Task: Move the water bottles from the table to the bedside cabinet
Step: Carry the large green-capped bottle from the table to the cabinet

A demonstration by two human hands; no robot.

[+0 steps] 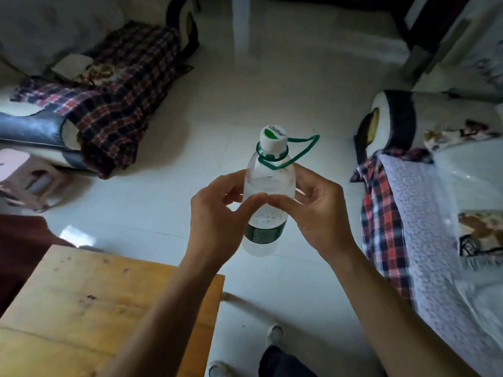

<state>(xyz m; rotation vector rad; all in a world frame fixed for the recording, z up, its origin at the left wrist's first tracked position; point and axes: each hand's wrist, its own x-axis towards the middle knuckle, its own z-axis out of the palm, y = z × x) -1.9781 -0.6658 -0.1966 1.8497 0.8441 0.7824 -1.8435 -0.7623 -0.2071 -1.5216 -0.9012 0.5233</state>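
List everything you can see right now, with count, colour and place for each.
bottle: 1, clear with white cap, green label and green carry loop, held upright in mid-air at centre
table: 1, light wood, lower left, top bare where visible
sofa: 1, pale, upper left, with a plaid blanket over it
blanket: 1, dark plaid, draped over sofa toward floor
stool: 1, pinkish, left edge
armchair: 1, pale with dark trim, right
cloth: 1, white patterned over red plaid, right
floor: white tiles, centre
shoes: 2, pale, bottom centre
left hand: 1, on bottle's left side
right hand: 1, on bottle's right side
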